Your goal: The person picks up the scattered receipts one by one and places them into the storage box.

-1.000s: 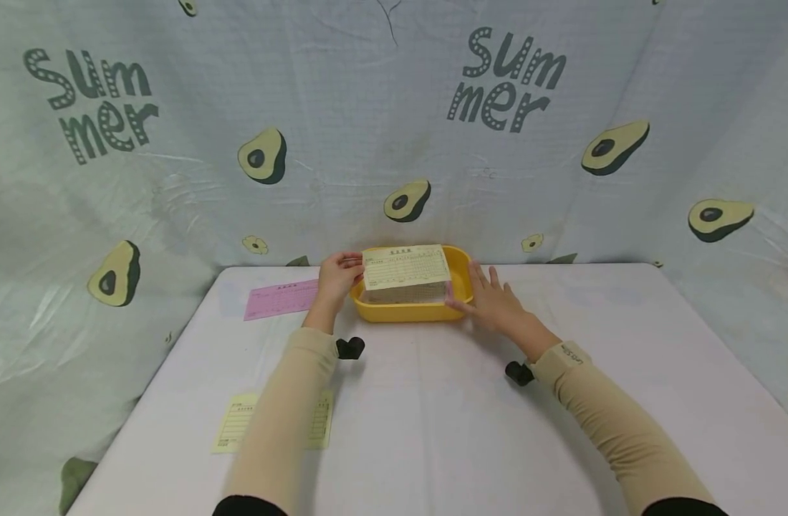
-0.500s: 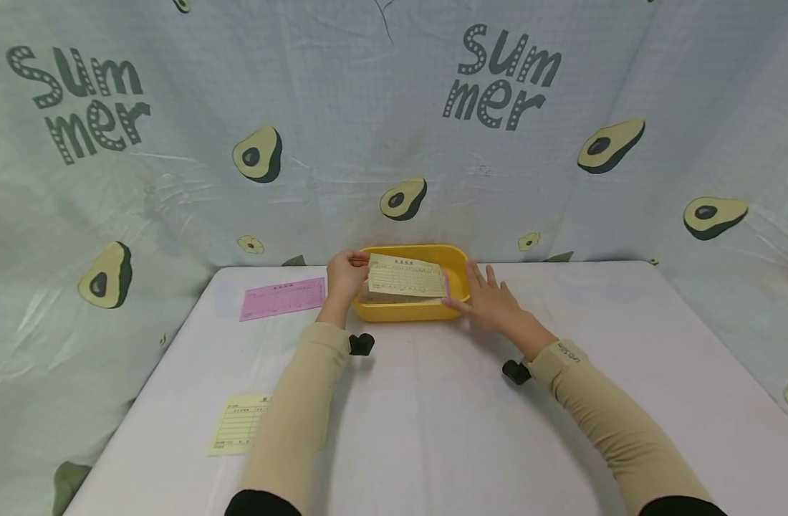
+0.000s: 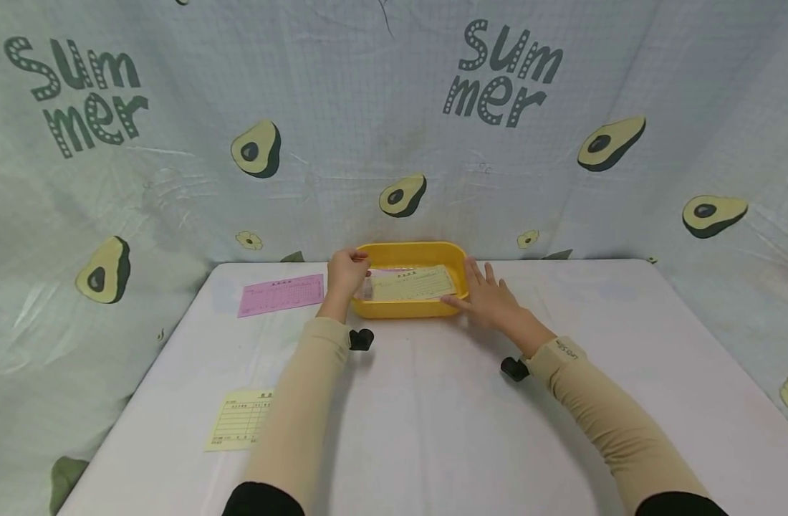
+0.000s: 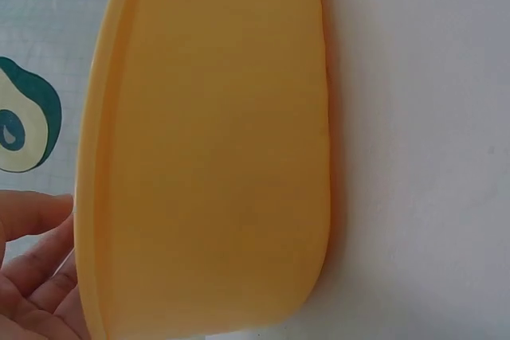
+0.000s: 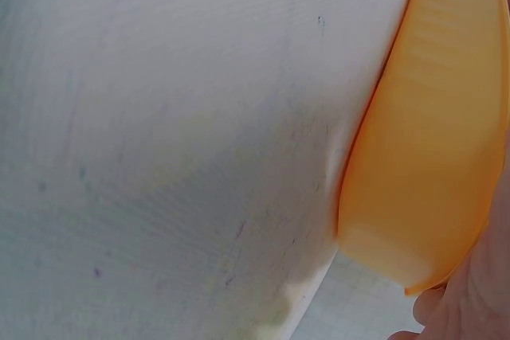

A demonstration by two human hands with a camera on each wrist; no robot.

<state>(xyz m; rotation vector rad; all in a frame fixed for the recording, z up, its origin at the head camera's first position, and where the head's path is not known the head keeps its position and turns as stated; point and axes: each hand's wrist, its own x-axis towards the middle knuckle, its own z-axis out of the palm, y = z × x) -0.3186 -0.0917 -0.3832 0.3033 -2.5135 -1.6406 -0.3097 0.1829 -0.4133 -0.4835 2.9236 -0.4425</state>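
Note:
A yellow plastic tray (image 3: 403,309) stands at the back middle of the table. Inside it lies a yellow printed paper slip (image 3: 413,284), with a bit of pink paper showing behind it. My left hand (image 3: 346,276) is over the tray's left end, thumb and fingers loosely bent with no paper seen between them. In the left wrist view the tray's wall partly covers the left hand's fingers (image 4: 36,212). At the opposite end, my right hand (image 3: 493,301) touches the rim with spread, fairly straight fingers. The right wrist view shows the tray's outer wall (image 5: 430,133) beside that hand.
A pink printed slip (image 3: 281,294) lies left of the tray. Nearer the front left is another yellow slip (image 3: 239,421), partly covered by the left forearm. A curtain (image 3: 342,107) with avocado prints hangs behind the white-covered table (image 3: 433,416).
The yellow slip that my left hand held raised over the tray now lies flat inside it, released. My left hand has moved slightly right; my right hand stays at the rim.

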